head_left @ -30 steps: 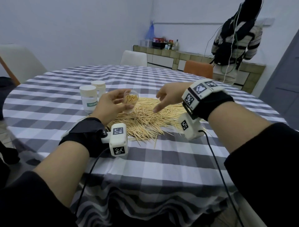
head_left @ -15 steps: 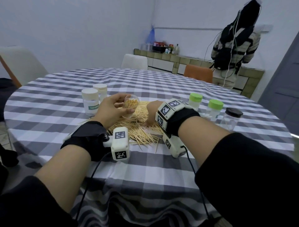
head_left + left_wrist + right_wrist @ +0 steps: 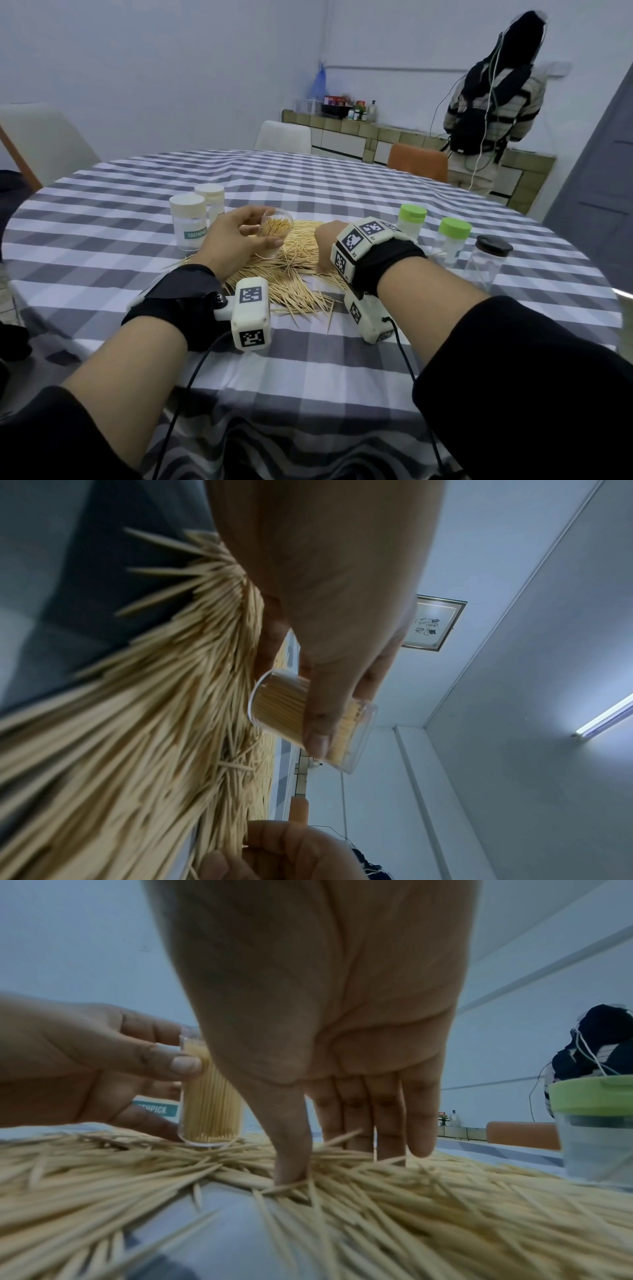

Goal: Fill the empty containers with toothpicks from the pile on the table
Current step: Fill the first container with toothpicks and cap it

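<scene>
My left hand [image 3: 253, 236] grips a small clear container [image 3: 276, 230], open at the top and well filled with toothpicks, its base resting on the far left part of the toothpick pile [image 3: 294, 274]. In the left wrist view the thumb lies across the container [image 3: 287, 710]. My right hand [image 3: 325, 245] is down on the middle of the pile. The right wrist view shows my right hand [image 3: 329, 1156] with thumb and straight fingers pushed into the loose toothpicks [image 3: 411, 1204], a gap between them. The held container [image 3: 209, 1096] stands just to its left.
Two white-lidded jars [image 3: 188, 222] stand left of the pile, one labelled TOOTHPICK. To the right stand two green-lidded containers [image 3: 454, 240] and a black-lidded clear jar [image 3: 488, 260]. The round checked table [image 3: 308, 377] is ringed by chairs. A person [image 3: 493, 102] stands at the back counter.
My right hand came down from above the pile and now has its fingertips in the toothpicks. The left hand keeps the container in about the same place.
</scene>
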